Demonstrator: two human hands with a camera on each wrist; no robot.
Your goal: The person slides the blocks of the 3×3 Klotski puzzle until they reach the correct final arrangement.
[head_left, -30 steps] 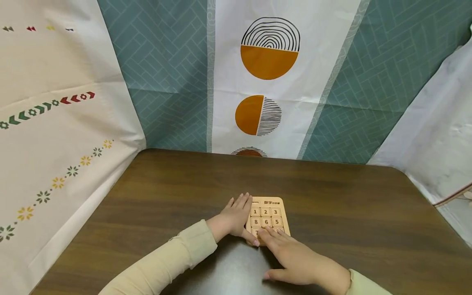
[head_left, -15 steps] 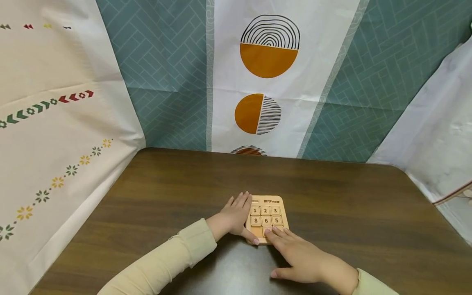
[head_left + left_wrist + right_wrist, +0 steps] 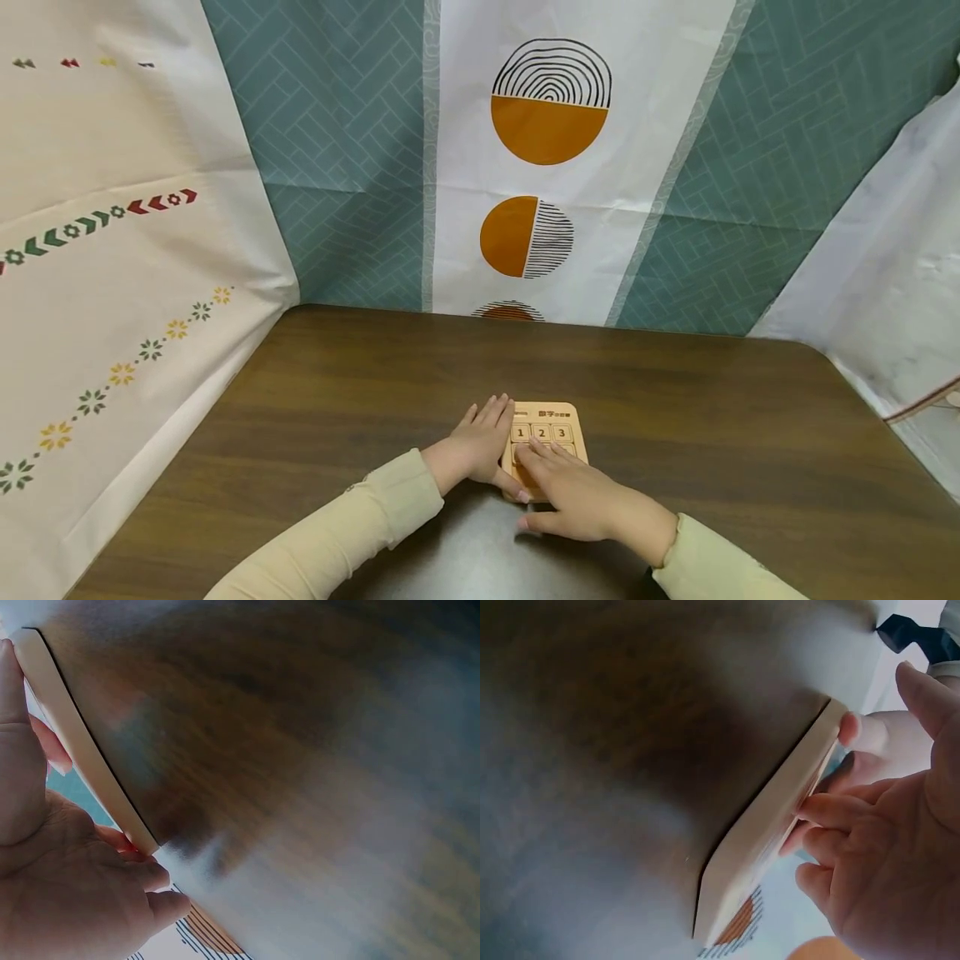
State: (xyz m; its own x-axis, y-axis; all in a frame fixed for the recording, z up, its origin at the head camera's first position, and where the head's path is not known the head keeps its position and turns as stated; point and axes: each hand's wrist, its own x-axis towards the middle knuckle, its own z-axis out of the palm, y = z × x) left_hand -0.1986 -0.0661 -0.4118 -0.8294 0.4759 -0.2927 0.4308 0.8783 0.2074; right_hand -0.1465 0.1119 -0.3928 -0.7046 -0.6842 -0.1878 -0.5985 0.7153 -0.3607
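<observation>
On the table lies a light wooden sliding number puzzle [image 3: 572, 425], its top row showing 1, 2 and 3. My left hand [image 3: 480, 446] holds its left side, fingers along that edge and thumb at the near left corner. The left wrist view shows the hand [image 3: 71, 870] along the puzzle's pale side [image 3: 82, 750]. Over the middle row lies my right hand [image 3: 577, 492], its extended fingertips touching the number tiles at the left and hiding most of the lower tiles. A bare orange-brown slot shows in the bottom row. In the right wrist view, the right fingers [image 3: 829, 810] reach over the near edge.
A dark brown wooden table [image 3: 360, 367] carries the puzzle. Behind it hangs a teal and white patterned cloth [image 3: 345, 150], and a cream cloth [image 3: 135, 275] hangs at the left. White cloth [image 3: 892, 250] borders the right side.
My right hand has moved from the bottom row up and left to the middle row. A bottom-row tile slid right, baring the bottom left slot. My left hand stays at the puzzle's left edge.
</observation>
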